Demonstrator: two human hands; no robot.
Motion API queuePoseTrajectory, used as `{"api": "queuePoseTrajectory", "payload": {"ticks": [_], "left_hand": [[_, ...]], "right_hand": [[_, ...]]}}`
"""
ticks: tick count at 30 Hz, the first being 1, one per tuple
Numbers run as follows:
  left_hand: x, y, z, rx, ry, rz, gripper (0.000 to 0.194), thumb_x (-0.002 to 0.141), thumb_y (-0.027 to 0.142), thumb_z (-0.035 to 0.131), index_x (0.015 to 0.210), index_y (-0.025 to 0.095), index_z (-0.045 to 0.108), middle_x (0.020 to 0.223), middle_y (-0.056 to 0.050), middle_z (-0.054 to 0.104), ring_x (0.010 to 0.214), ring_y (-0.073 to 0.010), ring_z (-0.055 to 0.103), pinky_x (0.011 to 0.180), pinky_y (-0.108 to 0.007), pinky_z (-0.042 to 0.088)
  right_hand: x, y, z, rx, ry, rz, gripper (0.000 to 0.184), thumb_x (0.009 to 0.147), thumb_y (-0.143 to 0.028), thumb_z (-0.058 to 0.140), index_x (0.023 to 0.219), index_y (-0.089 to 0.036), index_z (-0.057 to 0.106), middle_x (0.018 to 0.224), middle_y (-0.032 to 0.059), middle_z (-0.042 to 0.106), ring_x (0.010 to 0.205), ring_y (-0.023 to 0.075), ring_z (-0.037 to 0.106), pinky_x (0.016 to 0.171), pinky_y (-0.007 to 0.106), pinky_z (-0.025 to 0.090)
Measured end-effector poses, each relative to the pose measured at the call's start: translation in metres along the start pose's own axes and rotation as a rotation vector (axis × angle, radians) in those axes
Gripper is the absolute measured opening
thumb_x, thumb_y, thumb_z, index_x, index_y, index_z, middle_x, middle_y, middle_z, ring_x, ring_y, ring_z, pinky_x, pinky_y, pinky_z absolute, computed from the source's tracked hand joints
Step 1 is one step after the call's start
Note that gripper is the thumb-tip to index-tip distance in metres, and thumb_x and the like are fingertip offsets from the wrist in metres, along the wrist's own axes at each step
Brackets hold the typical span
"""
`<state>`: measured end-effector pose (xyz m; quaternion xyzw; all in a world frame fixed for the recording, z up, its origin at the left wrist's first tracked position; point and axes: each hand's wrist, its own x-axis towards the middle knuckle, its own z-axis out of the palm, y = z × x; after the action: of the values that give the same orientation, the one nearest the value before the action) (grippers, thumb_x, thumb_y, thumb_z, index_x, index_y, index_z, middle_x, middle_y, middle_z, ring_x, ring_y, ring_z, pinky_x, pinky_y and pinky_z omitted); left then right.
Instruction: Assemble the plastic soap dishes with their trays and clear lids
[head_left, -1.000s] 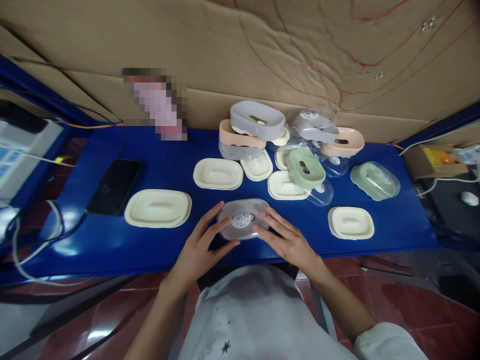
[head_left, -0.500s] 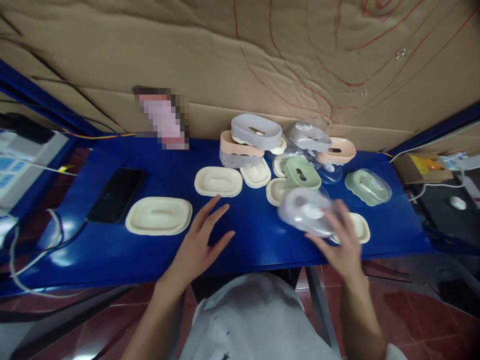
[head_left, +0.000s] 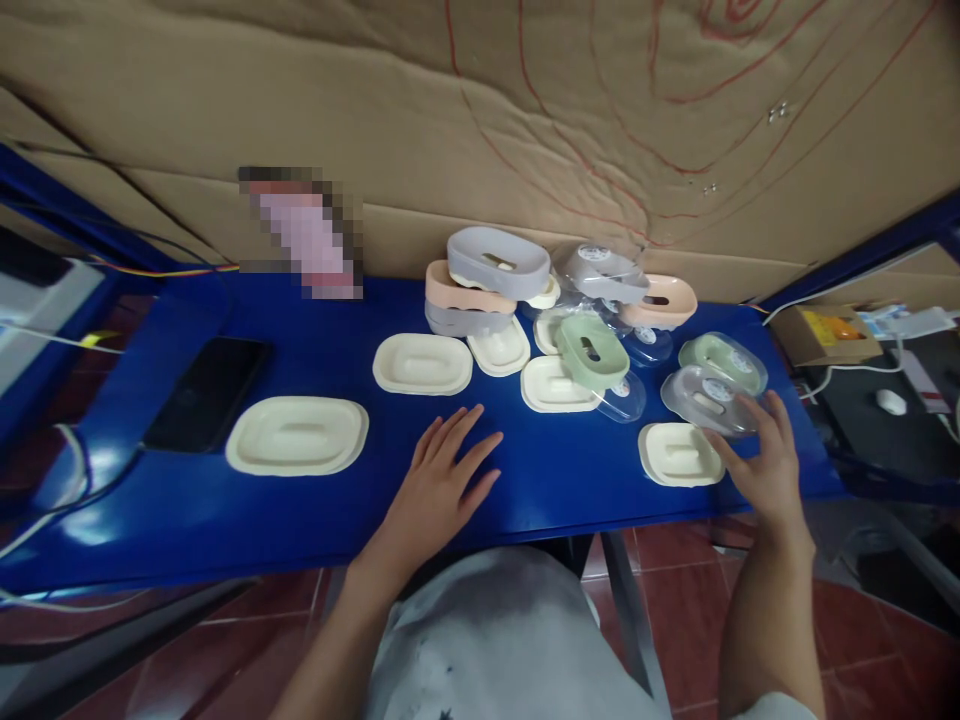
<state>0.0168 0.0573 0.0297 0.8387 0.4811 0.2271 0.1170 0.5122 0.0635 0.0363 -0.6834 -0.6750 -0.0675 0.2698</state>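
My right hand [head_left: 761,460] is at the right end of a grey oval soap box with a clear cover and a white sticker [head_left: 701,398], thumb and fingers around its edge. That box rests beside a green covered box [head_left: 726,358]. Just below lies a cream oval tray [head_left: 681,455] with a raised middle ridge. My left hand [head_left: 442,480] hovers low over the blue table, fingers spread, holding nothing. Nearest to it are one cream oval tray [head_left: 424,363] and a larger-looking cream tray [head_left: 298,436]. A green open oval shell [head_left: 592,350] leans on another cream tray [head_left: 551,388].
At the back, a grey shell [head_left: 499,262] sits on a peach shell [head_left: 465,290]. A peach shell [head_left: 664,300] and several clear covers lie to their right. A black phone [head_left: 210,392] with a cable is on the left. A cardboard wall [head_left: 390,120] stands behind the blue table [head_left: 525,480].
My right hand has carried the grey covered box rightward, from above the front trays to beside the green covered box. My left hand has shifted slightly right, still spread.
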Motion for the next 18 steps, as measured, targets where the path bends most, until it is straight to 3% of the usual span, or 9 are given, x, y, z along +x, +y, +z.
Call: {"api": "queuePoseTrajectory", "payload": {"ticks": [6,9,14,18], "left_hand": [[-0.014,-0.013,0.001,0.048,0.044,-0.057,0.035,0.106,0.030,0.059,0.140,0.026,0.063,0.161,-0.014,0.053,0.147,-0.0339,0.055,0.122,-0.062,0.045],[-0.017,-0.015,0.006,0.060,0.042,-0.059,0.033,0.105,0.029,0.059,0.138,0.026,0.065,0.158,-0.014,0.057,0.146,-0.0335,0.056,0.124,-0.062,0.043],[-0.016,-0.008,0.007,0.063,0.027,-0.067,0.035,0.105,0.026,0.058,0.139,0.028,0.065,0.158,-0.012,0.058,0.147,-0.0334,0.055,0.126,-0.064,0.037],[0.005,0.012,0.006,0.023,-0.015,-0.015,0.043,0.107,0.028,0.055,0.150,0.027,0.057,0.162,-0.011,0.054,0.149,-0.0314,0.052,0.127,-0.060,0.038]], "right_hand": [[0.006,-0.013,0.012,-0.021,0.075,-0.029,0.047,0.100,-0.047,0.064,0.138,-0.021,0.069,0.163,0.0172,0.049,0.151,0.0405,0.048,0.121,0.065,0.043],[0.006,-0.048,0.015,-0.022,0.107,-0.095,0.040,0.103,-0.040,0.062,0.137,-0.021,0.070,0.160,0.0167,0.053,0.148,0.0393,0.051,0.122,0.065,0.042],[0.007,-0.123,0.039,0.068,-0.132,-0.229,0.049,0.105,-0.041,0.062,0.152,-0.026,0.058,0.156,0.0141,0.059,0.145,0.0359,0.055,0.119,0.060,0.045],[0.003,-0.157,0.066,0.088,-0.175,-0.253,0.048,0.108,-0.035,0.058,0.154,-0.024,0.056,0.154,0.0145,0.061,0.144,0.0350,0.054,0.117,0.059,0.046]]}}
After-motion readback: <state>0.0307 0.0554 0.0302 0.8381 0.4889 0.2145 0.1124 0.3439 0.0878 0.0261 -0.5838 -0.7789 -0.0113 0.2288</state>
